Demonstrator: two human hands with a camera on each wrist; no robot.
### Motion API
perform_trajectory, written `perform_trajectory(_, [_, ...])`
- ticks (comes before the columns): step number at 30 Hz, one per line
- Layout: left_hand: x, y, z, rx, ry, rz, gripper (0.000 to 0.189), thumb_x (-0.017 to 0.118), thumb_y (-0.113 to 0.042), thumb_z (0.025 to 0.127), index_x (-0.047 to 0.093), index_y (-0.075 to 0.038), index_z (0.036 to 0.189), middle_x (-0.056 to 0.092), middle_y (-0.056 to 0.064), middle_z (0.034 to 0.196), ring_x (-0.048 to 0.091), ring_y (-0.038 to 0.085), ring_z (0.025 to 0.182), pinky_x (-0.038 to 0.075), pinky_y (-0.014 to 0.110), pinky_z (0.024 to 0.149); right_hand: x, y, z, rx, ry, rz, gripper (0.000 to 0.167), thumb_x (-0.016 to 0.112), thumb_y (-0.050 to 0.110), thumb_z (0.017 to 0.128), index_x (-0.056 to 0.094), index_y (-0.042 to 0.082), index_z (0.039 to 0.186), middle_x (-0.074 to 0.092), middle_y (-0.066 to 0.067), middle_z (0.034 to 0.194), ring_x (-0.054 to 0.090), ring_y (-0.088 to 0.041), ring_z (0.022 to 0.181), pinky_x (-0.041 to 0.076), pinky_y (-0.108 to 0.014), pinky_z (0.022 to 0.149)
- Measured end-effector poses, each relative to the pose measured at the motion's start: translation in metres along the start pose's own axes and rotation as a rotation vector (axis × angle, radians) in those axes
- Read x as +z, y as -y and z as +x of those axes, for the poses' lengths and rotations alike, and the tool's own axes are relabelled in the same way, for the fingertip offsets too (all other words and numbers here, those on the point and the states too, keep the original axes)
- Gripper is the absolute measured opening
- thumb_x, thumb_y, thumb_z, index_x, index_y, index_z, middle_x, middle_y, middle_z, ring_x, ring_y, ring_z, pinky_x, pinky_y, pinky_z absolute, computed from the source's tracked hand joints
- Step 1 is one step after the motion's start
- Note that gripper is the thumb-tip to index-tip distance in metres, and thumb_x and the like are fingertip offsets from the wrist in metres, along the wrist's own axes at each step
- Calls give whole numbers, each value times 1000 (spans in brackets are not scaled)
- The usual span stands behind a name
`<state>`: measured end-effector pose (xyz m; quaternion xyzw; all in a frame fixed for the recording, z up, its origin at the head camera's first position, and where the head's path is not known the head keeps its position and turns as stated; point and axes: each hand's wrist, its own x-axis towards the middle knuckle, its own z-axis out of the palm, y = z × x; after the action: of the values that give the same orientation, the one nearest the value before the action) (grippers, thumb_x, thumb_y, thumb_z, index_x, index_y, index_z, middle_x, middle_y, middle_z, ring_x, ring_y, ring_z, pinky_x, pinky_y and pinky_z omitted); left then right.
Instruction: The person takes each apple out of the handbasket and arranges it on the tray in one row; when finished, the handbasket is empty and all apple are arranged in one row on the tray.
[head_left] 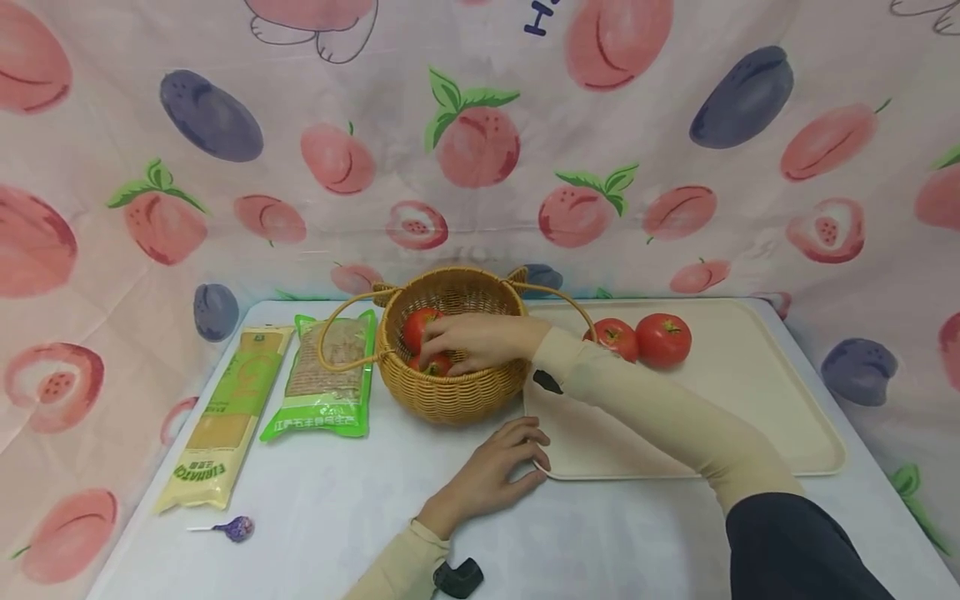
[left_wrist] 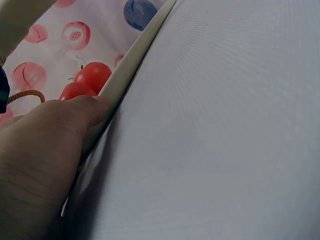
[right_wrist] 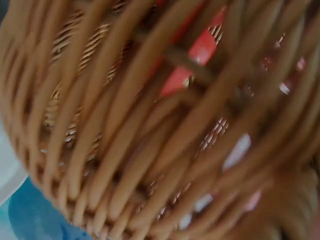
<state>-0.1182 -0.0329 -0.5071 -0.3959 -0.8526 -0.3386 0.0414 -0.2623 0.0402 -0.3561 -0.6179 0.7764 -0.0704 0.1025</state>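
My right hand point(head_left: 480, 340) reaches over the rim into the wicker basket point(head_left: 450, 404), its fingers and thumb curved around the front tomato point(head_left: 433, 365). Behind it, a second tomato point(head_left: 420, 327) sits against the basket's left inner wall. In the right wrist view the basket weave point(right_wrist: 125, 125) fills the picture, with red tomato point(right_wrist: 200, 52) showing through the gaps. My left hand point(head_left: 491, 467) holds the near left corner of the cream tray point(head_left: 735, 417); in the left wrist view its thumb point(left_wrist: 90, 110) lies on the tray's rim point(left_wrist: 122, 75).
Two tomatoes point(head_left: 663, 340) sit together on the tray, partly behind the basket's right handle point(head_left: 573, 302). Left of the basket lie a green-edged bag point(head_left: 326, 375) and a long noodle packet point(head_left: 225, 417). A lollipop point(head_left: 238, 528) lies near the front left. A fruit-print cloth hangs behind.
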Motion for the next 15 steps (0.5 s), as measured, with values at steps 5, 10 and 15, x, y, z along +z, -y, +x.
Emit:
perform_trajectory(5, [1, 3, 0, -2, -9, -3, 4, 60, -29, 93, 62, -26, 95, 55, -6, 124, 34, 16, 139, 31, 33, 117, 3, 0, 10, -35, 45, -13, 36, 62, 16, 91, 57, 21, 127, 50, -1, 130, 55, -13, 108, 51, -26, 88])
perform_trajectory(10, [1, 2, -1, -3, -1, -11, 6, 60, -30, 93, 62, -26, 96, 55, -7, 126, 34, 17, 139, 33, 34, 116, 10, -2, 15, -63, 82, -39, 37, 57, 6, 92, 57, 16, 128, 49, -3, 132, 50, -16, 119, 49, -27, 97])
perform_trajectory(15, [-2, 0, 0, -3, 5, 2, 6, 60, -29, 93, 63, -25, 97, 55, -6, 126, 34, 16, 139, 34, 34, 116, 10, -5, 19, -80, 104, -48, 39, 57, 4, 91, 57, 17, 128, 48, -5, 134, 46, -17, 124, 47, -27, 102])
